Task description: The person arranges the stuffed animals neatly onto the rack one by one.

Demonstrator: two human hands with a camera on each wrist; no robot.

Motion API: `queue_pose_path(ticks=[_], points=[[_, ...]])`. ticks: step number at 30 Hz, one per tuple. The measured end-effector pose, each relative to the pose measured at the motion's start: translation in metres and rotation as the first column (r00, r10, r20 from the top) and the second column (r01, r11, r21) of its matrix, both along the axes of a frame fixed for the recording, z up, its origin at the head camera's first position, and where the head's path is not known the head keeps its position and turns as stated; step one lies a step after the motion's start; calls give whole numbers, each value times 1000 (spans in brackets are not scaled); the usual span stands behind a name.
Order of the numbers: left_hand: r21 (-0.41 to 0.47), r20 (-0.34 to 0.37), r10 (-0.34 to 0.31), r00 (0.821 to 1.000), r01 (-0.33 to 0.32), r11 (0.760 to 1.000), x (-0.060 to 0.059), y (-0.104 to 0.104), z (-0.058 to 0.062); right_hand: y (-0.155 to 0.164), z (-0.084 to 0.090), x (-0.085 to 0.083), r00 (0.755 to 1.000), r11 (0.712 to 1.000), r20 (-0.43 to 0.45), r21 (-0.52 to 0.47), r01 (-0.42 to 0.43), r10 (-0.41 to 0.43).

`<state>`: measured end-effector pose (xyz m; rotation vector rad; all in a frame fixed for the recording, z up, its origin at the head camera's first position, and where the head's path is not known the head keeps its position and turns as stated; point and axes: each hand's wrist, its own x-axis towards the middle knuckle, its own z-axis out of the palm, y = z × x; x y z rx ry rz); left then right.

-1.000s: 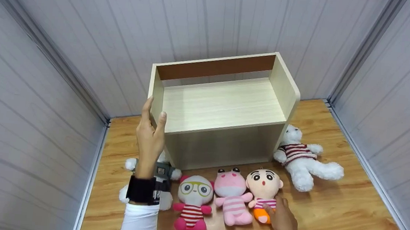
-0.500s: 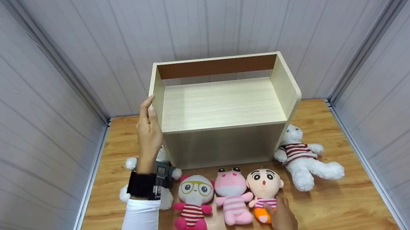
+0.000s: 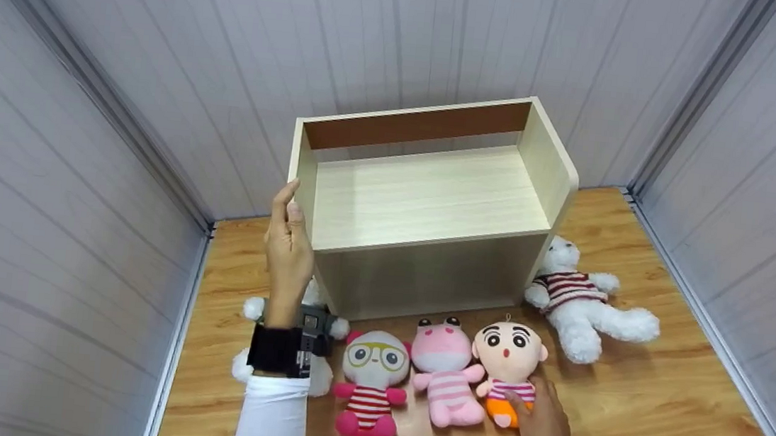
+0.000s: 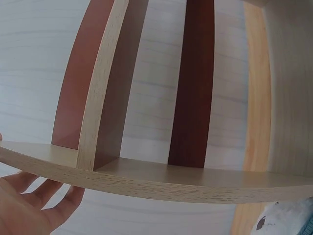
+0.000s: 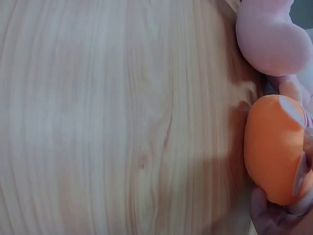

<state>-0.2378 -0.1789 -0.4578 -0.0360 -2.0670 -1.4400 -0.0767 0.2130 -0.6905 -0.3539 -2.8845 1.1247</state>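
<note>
A cream wooden shelf unit (image 3: 433, 194) with a brown back strip stands near the back wall. My left hand (image 3: 289, 258) holds the front edge of its left side panel (image 4: 161, 193); in the left wrist view several fingers (image 4: 58, 200) touch the panel's outer face. At the lower right, my right hand (image 3: 546, 422) grips the lower body of a plush boy doll (image 3: 507, 350) with thick brows, striped top and orange shorts (image 5: 274, 142). Left of that doll lie a pink plush frog-like toy (image 3: 445, 359) and a plush panda with yellow glasses (image 3: 376, 366).
Right of the shelf, a white plush bear (image 3: 585, 315) in a striped sweater lies on the wood-look floor (image 3: 689, 418). Another white plush toy (image 3: 319, 375) in dark clothing lies partly under my left forearm. Grey panel walls (image 3: 75, 216) enclose the area.
My left thumb has moved in from inside the shelf to the panel's front edge. The right hand stays on the boy doll, whose top loop now shows more. The head view has shifted slightly.
</note>
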Motion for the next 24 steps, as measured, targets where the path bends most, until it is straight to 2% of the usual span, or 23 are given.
queue_pose_path(ticks=[6,12,20,24], points=[[8,-10,4,1000,-4,1000,0,0,-2,3,3,1,1000,999,3,-44,21,-21],[-19,1,-8,1000,8,1000,-1,1,-1,6,12,-6,998,994,-6,-87,60,-61],[-35,-15,7,1000,-7,999,-2,1,-2,5,40,-20,994,989,-71,-132,68,-78],[-30,-14,7,1000,-8,1000,-1,1,-3,3,58,-27,985,984,-144,-163,70,-93]])
